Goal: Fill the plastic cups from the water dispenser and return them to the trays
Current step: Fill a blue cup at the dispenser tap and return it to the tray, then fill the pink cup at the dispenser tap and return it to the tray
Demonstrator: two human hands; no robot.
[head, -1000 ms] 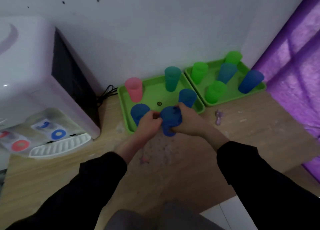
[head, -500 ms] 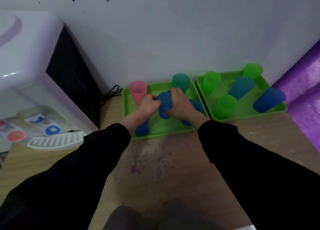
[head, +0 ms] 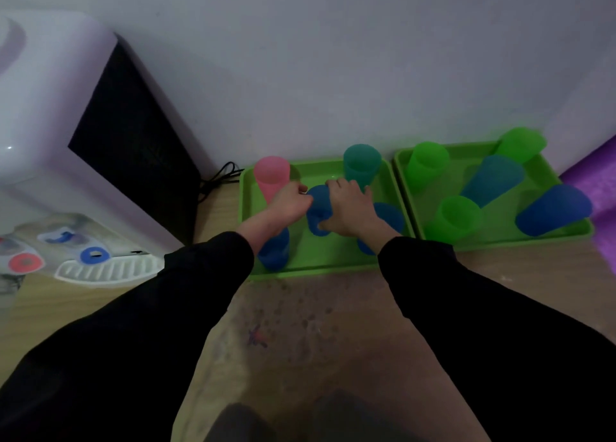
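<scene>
A blue plastic cup (head: 318, 208) stands upright in the middle of the left green tray (head: 313, 265). My left hand (head: 288, 204) grips its left side and my right hand (head: 350, 208) wraps its right side. Around it in that tray are a pink cup (head: 271, 174), a teal cup (head: 361, 163) and two more blue cups (head: 275, 250) (head: 388, 216), both partly hidden by my wrists. The white water dispenser (head: 66, 161) stands at the left, with a red tap (head: 24, 262), a blue tap (head: 95, 255) and a drip grille (head: 106, 270).
The right green tray (head: 520, 240) holds several green and blue cups. A black cable (head: 220, 178) lies between the dispenser and the left tray. A purple curtain (head: 596, 188) hangs at the right edge. The wooden table (head: 300, 325) has stains in front of the trays.
Both hands have carried the blue cup from the table in front of the left tray to the tray's middle. The view has shifted forward and down.
</scene>
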